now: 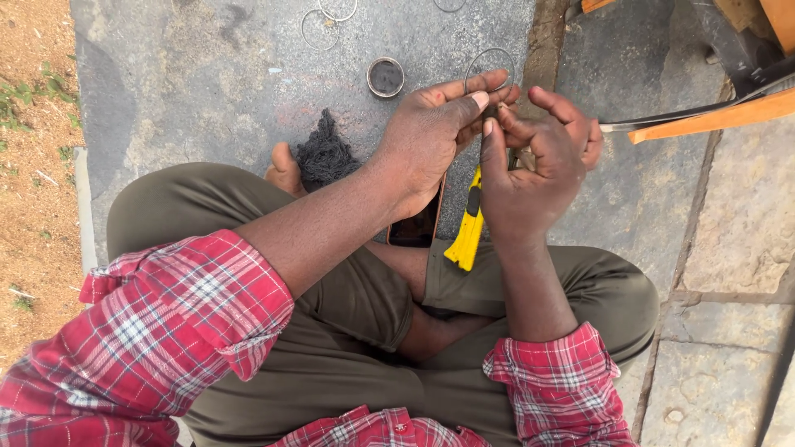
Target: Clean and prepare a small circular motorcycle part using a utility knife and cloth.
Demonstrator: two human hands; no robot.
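With your left hand and right hand both pinched shut on the thin wire ring above your lap, it could spring loose if either grip slackens.

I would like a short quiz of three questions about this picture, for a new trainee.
1. True or false: both hands, left hand and right hand, meet at one thin wire ring.
2. What lies on the ground just below the hands?
A. a yellow utility knife
B. a red hammer
C. a blue brush
3. Fill in: beside the bare foot lies a dark bundle of ____.

Key:
1. true
2. A
3. thread, as far as one can tell; more loose rings and a small round tin lie farther off on the stone floor.
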